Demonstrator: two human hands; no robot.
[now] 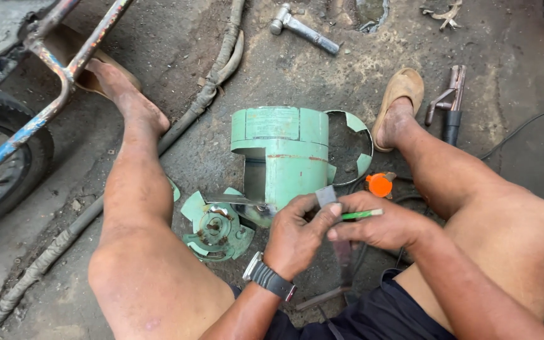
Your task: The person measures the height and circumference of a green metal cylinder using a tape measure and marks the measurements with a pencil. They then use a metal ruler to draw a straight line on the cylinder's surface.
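Note:
I sit on the ground with my legs spread around a green cut metal cylinder [284, 157] lying on its side. My left hand [297, 236], with a dark wristwatch, grips a flat grey metal strip [327, 196] by its upper end. My right hand [379, 223] pinches a thin green marker [361, 215] whose tip meets the strip. Both hands touch each other just in front of the cylinder. A green round metal part with cut tabs [215, 230] lies on the ground to the left of my hands, with a thin steel piece [234, 201] across it.
A hammer [303, 28] lies at the top. A welding electrode holder [451, 104] rests right of my sandalled right foot [401, 107]. An orange tool [380, 184] sits behind my right hand. A wrapped hose [203, 101] crosses the floor; a bicycle wheel [1, 164] and frame stand left.

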